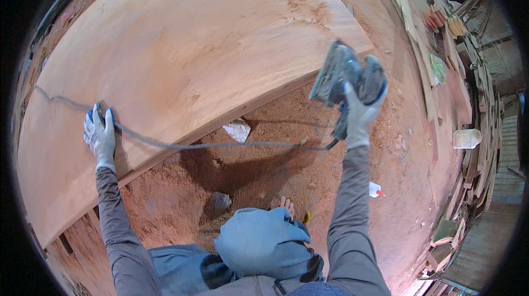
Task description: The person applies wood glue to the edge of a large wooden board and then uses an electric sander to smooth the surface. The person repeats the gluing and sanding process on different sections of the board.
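My right hand (363, 117), in a white glove, is closed around a grey electric sander (344, 75). The tool is lifted at the board's right end and tilted so that its flat pad faces left; motion smears it a little. A thin grey power cord (237, 145) runs from its handle leftward across the gap to the board. My left hand (101, 135), gloved too, lies on the large pale wooden board (182, 48) near its front edge, fingers apart. Beneath those fingers passes the cord; whether they press on it, I cannot tell. Brown dust streaks the board's top.
Sawdust covers the reddish ground (275, 175) between the board and my legs. A crumpled white scrap (238, 129) lies under the board's edge. To the right are a small white bottle with a red tip (375, 189), a clear plastic jug (467, 139) and stacked planks (485, 152).
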